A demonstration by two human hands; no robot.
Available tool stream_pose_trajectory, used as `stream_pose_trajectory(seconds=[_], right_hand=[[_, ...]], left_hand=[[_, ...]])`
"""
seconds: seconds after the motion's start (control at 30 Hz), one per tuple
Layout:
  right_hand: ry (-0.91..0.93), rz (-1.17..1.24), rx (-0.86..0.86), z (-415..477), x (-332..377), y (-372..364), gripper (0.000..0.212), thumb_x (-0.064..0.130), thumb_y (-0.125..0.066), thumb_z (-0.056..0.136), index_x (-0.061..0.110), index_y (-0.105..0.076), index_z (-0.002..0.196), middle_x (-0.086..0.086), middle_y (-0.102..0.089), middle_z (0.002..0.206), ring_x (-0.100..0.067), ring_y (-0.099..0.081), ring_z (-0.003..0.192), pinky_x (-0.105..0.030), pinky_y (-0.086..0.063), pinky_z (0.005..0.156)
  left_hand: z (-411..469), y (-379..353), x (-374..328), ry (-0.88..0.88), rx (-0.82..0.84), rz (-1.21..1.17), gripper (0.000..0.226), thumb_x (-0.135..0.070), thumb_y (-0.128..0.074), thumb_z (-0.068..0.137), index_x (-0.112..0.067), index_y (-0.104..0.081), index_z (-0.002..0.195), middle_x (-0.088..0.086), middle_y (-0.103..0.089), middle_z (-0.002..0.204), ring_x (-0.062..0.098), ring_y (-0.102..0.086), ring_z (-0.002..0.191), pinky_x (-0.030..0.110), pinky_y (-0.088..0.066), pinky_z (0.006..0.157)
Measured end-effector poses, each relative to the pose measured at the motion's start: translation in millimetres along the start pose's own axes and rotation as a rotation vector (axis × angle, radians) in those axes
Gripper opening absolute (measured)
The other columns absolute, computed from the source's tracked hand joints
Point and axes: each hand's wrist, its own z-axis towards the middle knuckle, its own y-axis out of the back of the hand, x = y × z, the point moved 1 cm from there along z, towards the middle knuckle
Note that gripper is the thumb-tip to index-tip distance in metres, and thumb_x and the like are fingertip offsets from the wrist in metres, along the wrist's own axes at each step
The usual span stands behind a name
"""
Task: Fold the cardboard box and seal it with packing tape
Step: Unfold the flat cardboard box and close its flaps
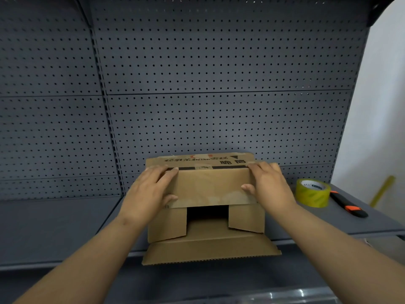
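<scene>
Shelf (54, 227): grey metal, with a pegboard (197, 84) behind it. Everything's sitting on this.

Left hand (151, 187): spread out flat on the left end of the top flap (210, 189). The fingers are pretty much straight along the fold line and the thumb is down at the flap's free edge. It's pressing, not grabbing.

Box (219, 161): middle of the shelf, close to the front edge, lying so the open end faces the person. Looks empty, so I'd guess it's light and will slide around if you shove it. The cardboard is stiff along the panels but floppy at the creases, and there's old tape residue that shouldn't matter.

Side flaps (167, 224): both are tucked partway in, with a dark gap between them.

Bottom flap (210, 251): hanging out past the shelf lip, not folded up yet.

Where to hold: honestly, at the flap corners near the creases, same as now. Pushing mid-panel would probably just bow it.

Right hand (269, 185): mirror of the left, on the flap's right end. The fingers lie over the top fold, the thumb rests on the flap face, and it's open and pushing down.

Tape (313, 192): yellow roll, right of the box, untouched.

Knife (348, 205): black and orange cutter just beside the tape.
</scene>
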Motion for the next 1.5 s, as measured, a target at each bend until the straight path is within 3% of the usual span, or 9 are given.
stream_pose_trajectory(seconds=[0.13,0.3,0.4,0.47,0.6,0.73,0.93,1.13,1.5], right_hand=[[0.152,0.029,0.009,-28.1,24.1,0.9,0.078,0.057,-0.051,0.083,0.011,-0.031,0.143,-0.007,-0.035,0.146,-0.025,-0.029,0.135,-0.037,-0.026,0.113],[0.510,-0.012,0.413,-72.8,41.0,-4.2,0.107,0.080,-0.045,0.067,0.027,-0.001,0.149,0.007,-0.001,0.159,-0.012,0.000,0.145,-0.033,-0.001,0.116],[0.651,-0.278,0.345,-83.5,36.3,-25.2,0.113,0.076,-0.057,0.061,0.018,-0.014,0.149,-0.006,-0.020,0.156,-0.020,-0.018,0.144,-0.044,-0.003,0.120],[0.559,-0.314,0.220,-79.0,34.5,-33.9,0.116,0.068,-0.070,0.053,0.011,-0.026,0.145,-0.012,-0.037,0.149,-0.026,-0.031,0.139,-0.046,-0.016,0.112],[0.319,-0.264,0.027,-51.8,38.3,-33.8,0.122,0.058,-0.081,0.047,0.006,-0.025,0.142,-0.020,-0.037,0.147,-0.030,-0.022,0.137,-0.044,-0.008,0.111],[0.192,-0.284,-0.001,-38.1,42.7,-44.1,0.129,0.057,-0.084,0.041,0.008,-0.022,0.143,-0.021,-0.041,0.145,-0.037,-0.036,0.135,-0.046,-0.009,0.113],[0.190,-0.319,-0.050,-34.4,35.6,-44.6,0.126,0.066,-0.078,0.040,0.010,-0.027,0.141,-0.016,-0.050,0.139,-0.034,-0.046,0.129,-0.046,-0.025,0.111],[0.212,-0.299,-0.045,-31.2,27.8,-43.4,0.124,0.066,-0.077,0.043,0.011,-0.027,0.142,-0.015,-0.046,0.142,-0.032,-0.044,0.131,-0.042,-0.015,0.110],[0.319,-0.216,-0.055,-24.7,-8.2,-37.5,0.114,0.057,-0.075,0.057,0.010,-0.019,0.145,-0.011,-0.035,0.150,-0.028,-0.028,0.140,-0.047,-0.019,0.112]], left_hand=[[-1.5,-0.8,1.5,0.038,0.009,0.028,0.068,-0.036,-0.077,0.069,-0.019,-0.051,0.129,0.005,-0.058,0.121,0.028,-0.054,0.112,0.043,-0.046,0.092],[-4.1,-3.3,2.1,0.040,0.004,0.050,0.067,-0.036,-0.079,0.067,-0.019,-0.053,0.126,0.006,-0.059,0.116,0.030,-0.056,0.107,0.043,-0.047,0.087],[-8.3,-4.1,1.4,0.028,-0.005,0.064,0.066,-0.036,-0.079,0.066,-0.018,-0.054,0.125,0.007,-0.060,0.116,0.030,-0.057,0.106,0.044,-0.048,0.085],[-11.9,-5.1,0.3,0.023,-0.002,0.072,0.065,-0.037,-0.079,0.067,-0.019,-0.053,0.125,0.006,-0.059,0.116,0.030,-0.056,0.107,0.045,-0.048,0.086],[-16.8,-5.7,-1.8,0.033,-0.007,0.095,0.067,-0.039,-0.079,0.066,-0.020,-0.051,0.124,0.007,-0.058,0.115,0.030,-0.056,0.106,0.047,-0.047,0.088],[-21.4,-7.0,-4.3,0.006,-0.043,0.160,0.078,-0.043,-0.079,0.063,-0.020,-0.048,0.131,0.013,-0.059,0.112,0.033,-0.057,0.102,0.048,-0.047,0.087],[-23.4,-24.3,-29.6,-0.069,-0.019,0.231,0.124,-0.069,-0.073,0.046,-0.007,-0.026,0.142,0.020,-0.050,0.136,0.039,-0.044,0.129,0.052,-0.018,0.109],[-7.3,-39.0,-71.5,-0.081,0.014,0.175,0.129,-0.072,-0.069,0.051,-0.016,-0.003,0.146,0.015,-0.032,0.151,0.035,-0.029,0.139,0.057,-0.006,0.113],[17.8,-55.5,-122.6,-0.138,-0.002,0.165,0.136,-0.070,-0.072,0.047,-0.007,-0.005,0.147,0.011,-0.016,0.151,0.030,-0.016,0.139,0.054,0.006,0.113]])
